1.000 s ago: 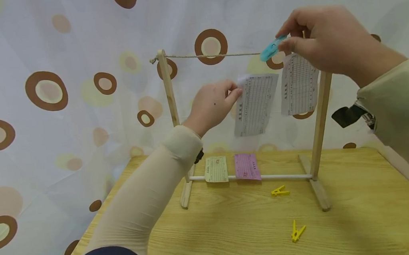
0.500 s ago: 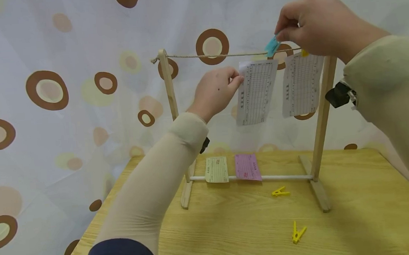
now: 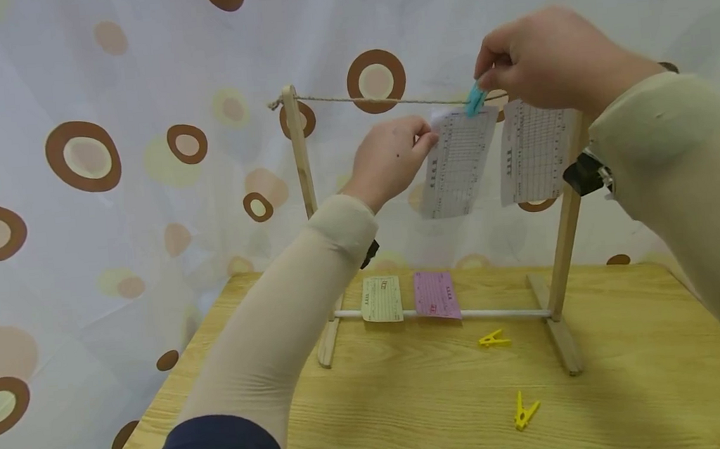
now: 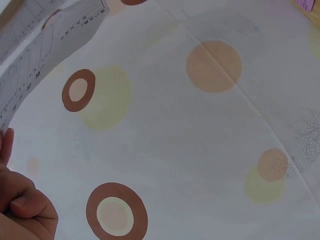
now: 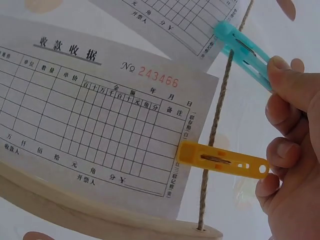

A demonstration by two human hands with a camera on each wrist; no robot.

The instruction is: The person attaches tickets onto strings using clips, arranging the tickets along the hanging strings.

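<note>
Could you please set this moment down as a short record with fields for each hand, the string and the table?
right hand: pinches the blue peg at the top edge of a receipt on the string
left hand: holds that receipt by its left edge
second receipt: hangs beside it, fixed to the string by a yellow peg
rack: wooden, two small slips over its lower bar
table: two loose yellow pegs

The blue clothespin and yellow clothespin are showing smooth, slightly glossy plastic. The receipt at nine o'clock from the yellow one is looking like matt printed paper. The string is appearing as rough twisted fibre, the rack post as bare matt wood.
</note>
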